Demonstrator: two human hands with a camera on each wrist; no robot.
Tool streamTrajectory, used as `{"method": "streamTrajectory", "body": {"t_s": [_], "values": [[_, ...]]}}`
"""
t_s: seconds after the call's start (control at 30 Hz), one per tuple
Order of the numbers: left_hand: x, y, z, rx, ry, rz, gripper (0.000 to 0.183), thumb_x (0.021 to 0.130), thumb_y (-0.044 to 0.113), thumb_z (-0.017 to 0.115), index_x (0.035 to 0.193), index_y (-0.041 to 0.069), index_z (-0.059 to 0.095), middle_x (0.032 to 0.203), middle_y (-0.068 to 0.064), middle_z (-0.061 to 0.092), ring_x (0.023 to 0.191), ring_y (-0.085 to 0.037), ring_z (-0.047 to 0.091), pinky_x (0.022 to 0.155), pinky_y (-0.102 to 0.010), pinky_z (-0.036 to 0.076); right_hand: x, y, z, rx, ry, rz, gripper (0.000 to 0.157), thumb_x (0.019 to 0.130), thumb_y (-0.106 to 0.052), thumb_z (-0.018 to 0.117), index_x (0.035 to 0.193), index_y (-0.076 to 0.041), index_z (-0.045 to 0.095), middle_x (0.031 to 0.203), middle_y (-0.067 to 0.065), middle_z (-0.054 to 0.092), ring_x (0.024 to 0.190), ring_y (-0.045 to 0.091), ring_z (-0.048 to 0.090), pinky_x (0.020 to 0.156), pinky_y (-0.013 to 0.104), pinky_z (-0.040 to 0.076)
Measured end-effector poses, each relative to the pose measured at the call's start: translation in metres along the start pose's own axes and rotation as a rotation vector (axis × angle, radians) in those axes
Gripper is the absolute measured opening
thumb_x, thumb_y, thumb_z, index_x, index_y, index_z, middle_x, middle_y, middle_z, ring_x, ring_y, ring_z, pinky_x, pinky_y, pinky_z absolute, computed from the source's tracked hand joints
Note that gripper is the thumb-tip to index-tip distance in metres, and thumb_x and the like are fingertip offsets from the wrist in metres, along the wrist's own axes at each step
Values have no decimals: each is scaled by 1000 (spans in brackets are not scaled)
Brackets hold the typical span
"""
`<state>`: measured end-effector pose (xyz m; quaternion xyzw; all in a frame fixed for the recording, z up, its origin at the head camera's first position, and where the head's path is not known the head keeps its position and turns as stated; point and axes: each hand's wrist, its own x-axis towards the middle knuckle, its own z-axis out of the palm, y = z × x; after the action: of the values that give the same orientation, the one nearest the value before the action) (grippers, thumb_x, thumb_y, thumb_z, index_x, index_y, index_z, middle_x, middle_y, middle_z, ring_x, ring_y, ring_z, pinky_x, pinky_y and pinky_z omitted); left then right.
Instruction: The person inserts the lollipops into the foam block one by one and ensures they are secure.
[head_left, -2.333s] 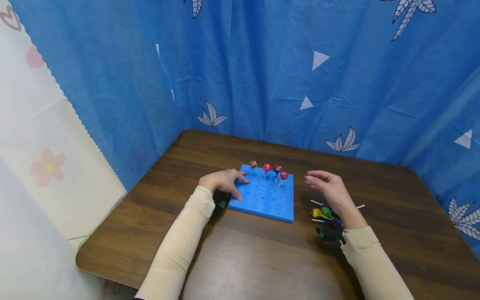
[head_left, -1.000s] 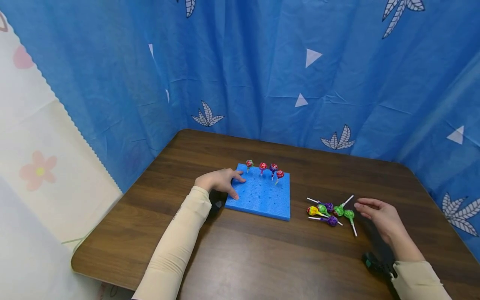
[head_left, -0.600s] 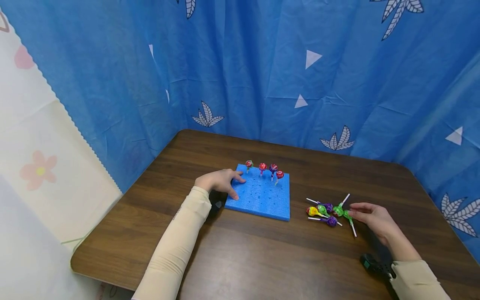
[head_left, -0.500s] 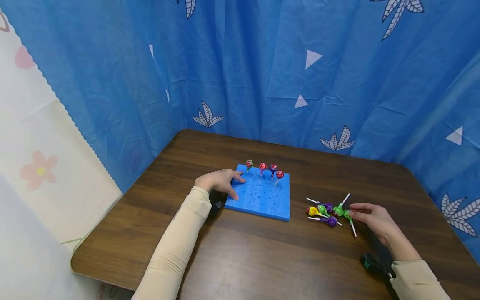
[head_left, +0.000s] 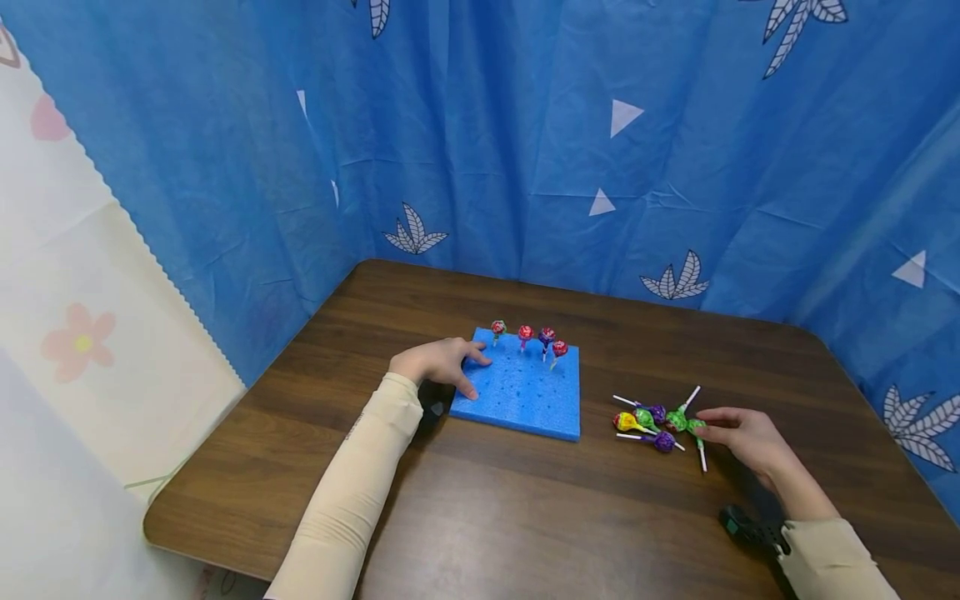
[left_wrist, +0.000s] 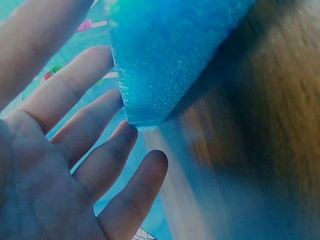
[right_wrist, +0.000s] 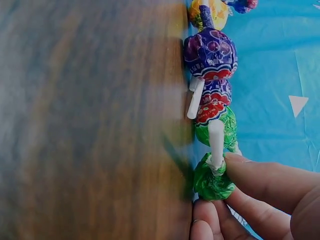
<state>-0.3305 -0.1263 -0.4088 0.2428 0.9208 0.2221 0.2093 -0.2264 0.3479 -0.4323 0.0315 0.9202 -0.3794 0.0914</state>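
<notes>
A blue foam board (head_left: pixel 525 412) dotted with small holes lies on the table; along its far side stand several wrapped lollipops (head_left: pixel 527 333), sticks down. My left hand (head_left: pixel 441 363) rests at the board's left edge with fingers spread. In the left wrist view the extended fingers (left_wrist: pixel 100 112) lie against the foam's side. At the right, my right hand (head_left: pixel 750 442) pinches a green lollipop (right_wrist: pixel 214 181) between thumb and fingers, its white stick pointing toward the near side. Another green lollipop (head_left: pixel 676 421) lies just left of it.
Left of the right hand lie more loose lollipops: purple ones (head_left: pixel 663 442), a yellow one (head_left: pixel 624 422) and another green one, sticks pointing various ways. The brown wooden table (head_left: pixel 525 517) is backed by a blue curtain (head_left: pixel 510 150), with a pale floral cloth (head_left: pixel 97 267) at left.
My right hand has come from beside the board rightward and down to the loose lollipops and taken hold of a green one, whose stick has swung slightly left. The left hand has stayed on the board.
</notes>
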Motion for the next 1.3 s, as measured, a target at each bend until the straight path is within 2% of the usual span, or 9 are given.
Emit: {"method": "streamTrajectory", "body": {"t_s": [0.37, 0.43, 0.5, 0.6, 0.67, 0.9, 1.1, 1.2, 1.3], "values": [[-1, 0, 0, 4, -2, -7, 64, 84, 32, 81, 143, 23, 57, 167, -1, 26, 155, -33, 21, 120, -55, 30, -1, 2, -1, 46, 12, 14, 60, 101, -35, 60, 137, 12, 50, 143, 38, 42, 125, 48, 48, 97, 60, 45], [-1, 0, 0, 7, 0, -5, 64, 84, 33, 81, 143, 24, 57, 167, -1, 26, 155, -32, 21, 120, -55, 30, -1, 2, -1, 37, 24, 18, 61, 101, -37, 59, 138, 11, 50, 142, 36, 44, 118, 39, 56, 97, 57, 48], [0, -1, 0, 13, 0, -4, 65, 84, 33, 81, 143, 24, 57, 167, -1, 26, 155, -32, 21, 120, -55, 30, -2, 2, -1, 39, 35, 17, 61, 101, -37, 59, 139, 11, 49, 139, 34, 49, 107, 22, 63, 94, 49, 53], [1, -2, 0, 21, 2, 1, 64, 84, 34, 81, 143, 24, 57, 167, -1, 26, 154, -32, 22, 120, -54, 30, -2, 0, -1, 55, 53, 15, 61, 101, -36, 61, 138, 11, 50, 132, 28, 56, 90, -3, 62, 85, 33, 59], [1, -2, 0, 19, 1, 0, 65, 84, 34, 81, 143, 25, 57, 167, -1, 26, 154, -33, 21, 120, -55, 30, -3, -2, -1, 77, 55, 7, 60, 100, -34, 62, 137, 12, 50, 130, 27, 58, 85, -8, 60, 80, 26, 59], [1, -3, 1, 14, 2, -5, 65, 83, 34, 81, 143, 25, 57, 167, -1, 27, 154, -33, 22, 119, -57, 30, -3, -12, 2, 78, 66, -31, 59, 100, -36, 62, 136, 10, 53, 136, 28, 52, 86, -9, 59, 78, 21, 57], [1, -4, 1, 3, 3, -4, 65, 83, 34, 81, 143, 24, 57, 166, -1, 28, 154, -33, 22, 120, -56, 30, -4, -20, 5, 123, 85, -67, 55, 101, -29, 61, 137, 11, 51, 138, 29, 49, 86, -10, 59, 77, 17, 56], [1, -3, 2, -3, 1, -6, 65, 83, 34, 81, 143, 24, 57, 166, 0, 27, 154, -33, 21, 120, -56, 30, -3, -24, 7, 139, 99, -65, 55, 100, -29, 63, 137, 10, 51, 129, 17, 56, 87, -8, 58, 77, 13, 52], [0, -3, 1, -4, 2, -8, 65, 83, 34, 81, 143, 24, 58, 167, 0, 27, 154, -32, 21, 120, -56, 30, -2, -28, 7, 169, 112, -68, 53, 99, -27, 65, 136, 7, 51, 112, -7, 63, 87, -6, 58, 77, 12, 51]]}}
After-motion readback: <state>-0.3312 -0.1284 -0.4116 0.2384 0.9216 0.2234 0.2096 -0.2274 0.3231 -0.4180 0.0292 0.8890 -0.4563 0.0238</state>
